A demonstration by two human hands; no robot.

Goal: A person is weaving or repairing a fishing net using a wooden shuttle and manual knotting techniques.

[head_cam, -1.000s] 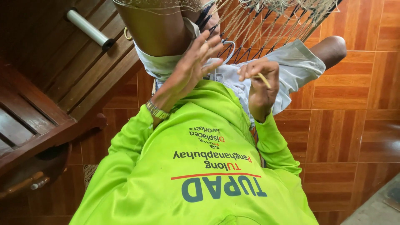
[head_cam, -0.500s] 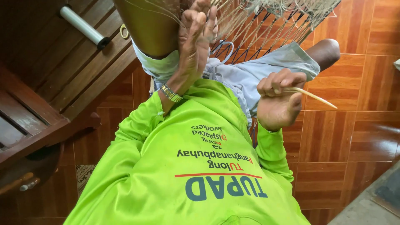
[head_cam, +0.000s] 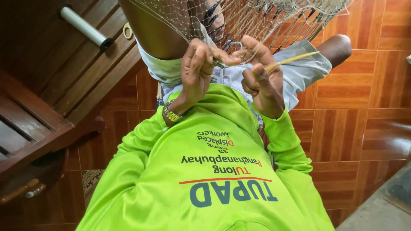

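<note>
No containers in view. Head camera looks straight down the wearer's chest to the lap and floor.

Fishing net (head_cam: 257, 17): fine pale mesh, thin monofilament strands, draped from the far top edge down over the bare knee at far left and the lap. It gathers to a point between the two hands, directly at the fingertips.

Left hand (head_cam: 199, 70): fingers curled and closed, thumb and forefinger pinching net strands at the gathered point. Metal-link wristwatch (head_cam: 171, 113) on that wrist, just above the cuff.

Right hand (head_cam: 261, 77): closed into a loose fist, gripping a slim yellowish netting needle (head_cam: 293, 60), flat and tapered, its tip slanting out to the far right. Thumb pressed up against the net, almost touching the left forefinger.

Small metal ring or clip (head_cam: 233, 45) shows just behind the pinch, among the mesh; its exact kind is unclear.

Clothing: bright lime-green long-sleeved shirt (head_cam: 205, 179), smooth knit, printed lettering on the chest; pale grey shorts (head_cam: 299, 72) under the hands.

Surroundings: glossy reddish-brown wood-pattern floor tiles (head_cam: 359, 128) at right. Dark wooden bench (head_cam: 38, 128) with slats at left. White cylindrical roll (head_cam: 83, 28) lying on dark planks, far left.
</note>
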